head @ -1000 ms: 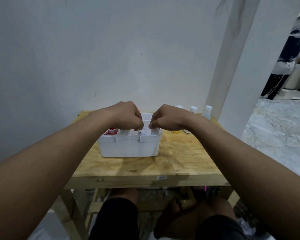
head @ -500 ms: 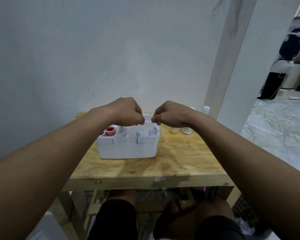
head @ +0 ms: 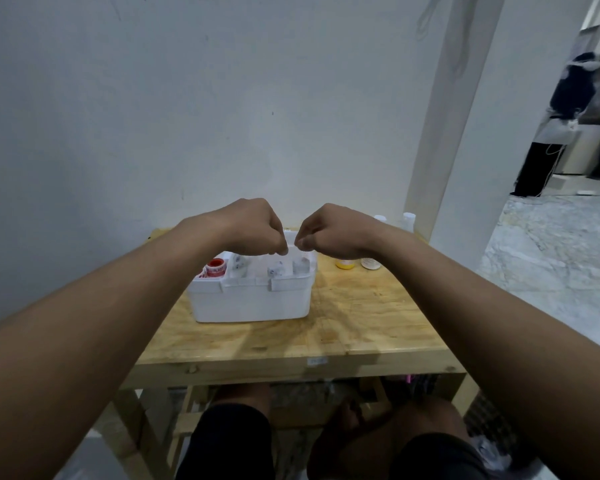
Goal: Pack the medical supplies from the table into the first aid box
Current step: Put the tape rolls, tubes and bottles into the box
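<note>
Head view, from left to right: low in the middle of the frame stands my white first aid box [head: 253, 303] on the wooden table [head: 361, 327]. At its left end a red-and-white tape roll [head: 216, 268] sits in a compartment, and further right small white wrapped items [head: 276, 270] stand in the tray's slots. My left hand [head: 248, 225] hovers above the box's rear edge at centre frame, curled into a loose fist, thumb and forefinger pinched on a small white piece [head: 290, 243] that spans the gap to my right hand [head: 329, 232]. That hand is curled the same way, its fingertips [head: 303, 242] pinching the other end of the piece. What the piece is, or whether it belongs to the box's far rim, I cannot tell; it is pale against the white box. It sits just above the tray's slots, apart from the items below. Right of the box, behind my right wrist, a yellow-bottomed container [head: 344, 264] and a small round white jar [head: 370, 263] stand on the table, with two white bottles [head: 408, 221] near the table's back right corner.
</note>
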Demonstrator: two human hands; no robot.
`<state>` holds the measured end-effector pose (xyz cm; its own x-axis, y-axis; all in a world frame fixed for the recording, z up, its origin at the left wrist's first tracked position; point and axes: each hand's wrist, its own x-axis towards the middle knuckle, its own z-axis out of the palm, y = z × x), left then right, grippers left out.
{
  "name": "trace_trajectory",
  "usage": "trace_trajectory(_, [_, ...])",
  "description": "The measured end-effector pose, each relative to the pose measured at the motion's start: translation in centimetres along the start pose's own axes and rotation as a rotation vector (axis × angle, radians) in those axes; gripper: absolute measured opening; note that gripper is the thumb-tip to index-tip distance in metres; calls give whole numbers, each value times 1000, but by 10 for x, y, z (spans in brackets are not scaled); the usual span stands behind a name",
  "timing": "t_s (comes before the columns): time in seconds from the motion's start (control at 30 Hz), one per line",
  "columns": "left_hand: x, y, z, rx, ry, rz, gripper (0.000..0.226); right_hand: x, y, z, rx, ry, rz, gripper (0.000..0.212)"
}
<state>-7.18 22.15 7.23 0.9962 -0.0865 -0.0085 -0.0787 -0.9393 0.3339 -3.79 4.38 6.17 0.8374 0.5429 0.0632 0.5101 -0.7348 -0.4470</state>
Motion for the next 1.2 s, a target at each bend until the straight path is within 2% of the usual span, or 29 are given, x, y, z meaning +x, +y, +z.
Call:
trace_trajectory(0.13, [12,9,-2,-37,123,47,22,2,8,-15,-7,86,14,25])
trace_trajectory(0.27, [30,25,-2,-74,176,118,38,7,28,-35,-57,171,53,28])
trace_trajectory(0.47, [67,49,5,-4,195,175,57,21,65,-59,-203,251,140,41])
trace_trajectory(0.67, [107,74,26,155,124,194,68,31,94,-59,-361,186,206,46])
trace_trajectory(0.9, [135,83,50,235,22,159,57,44,119,-43,-413,144,271,44])
trace_trajectory(1.2, [141,80,57,224,100,176,37,43,132,-37,-366,143,279,30])
